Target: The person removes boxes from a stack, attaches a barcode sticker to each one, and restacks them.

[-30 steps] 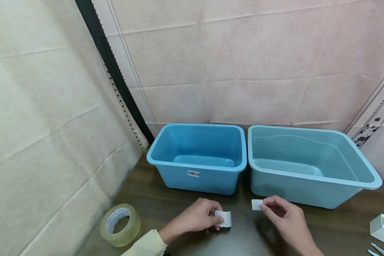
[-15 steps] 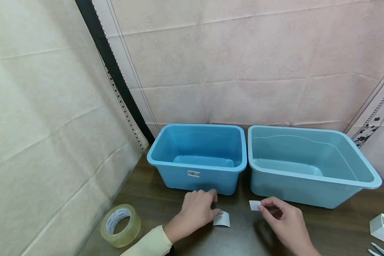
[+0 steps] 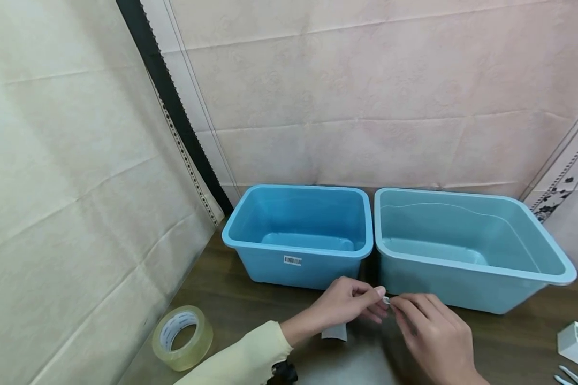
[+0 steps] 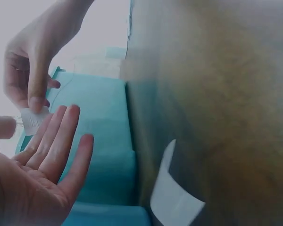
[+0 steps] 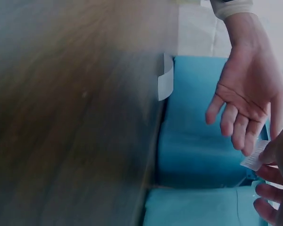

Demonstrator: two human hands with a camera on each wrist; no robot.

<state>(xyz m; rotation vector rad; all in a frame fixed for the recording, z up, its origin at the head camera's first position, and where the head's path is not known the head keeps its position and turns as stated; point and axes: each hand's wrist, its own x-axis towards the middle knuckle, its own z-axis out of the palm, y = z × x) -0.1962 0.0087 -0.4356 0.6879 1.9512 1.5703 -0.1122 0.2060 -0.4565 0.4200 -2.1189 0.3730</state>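
Note:
My right hand (image 3: 433,334) pinches a small white paper label (image 4: 32,121) between thumb and fingertips. Faint printed lines show on the label in both wrist views. My left hand (image 3: 344,305) reaches in from the left, palm turned up in the left wrist view. Its fingers (image 4: 66,136) are nearly straight and their tips are right at the label's edge, the thumb standing apart on the other side. A second, curved white paper strip (image 4: 175,200) rests on the dark table, partly hidden behind the left wrist in the head view.
A blue tub (image 3: 294,267) with a barcode sticker (image 3: 292,260) and a teal tub (image 3: 443,286) stand side by side behind the hands. Clear packing tape (image 3: 199,342) lies at left. A white object (image 3: 577,342) and pale-tipped tool (image 3: 572,375) lie at right.
My left hand has let go of the curved strip, leaving it on the table, and has moved right to the label. My right hand keeps its pinch and has barely moved.

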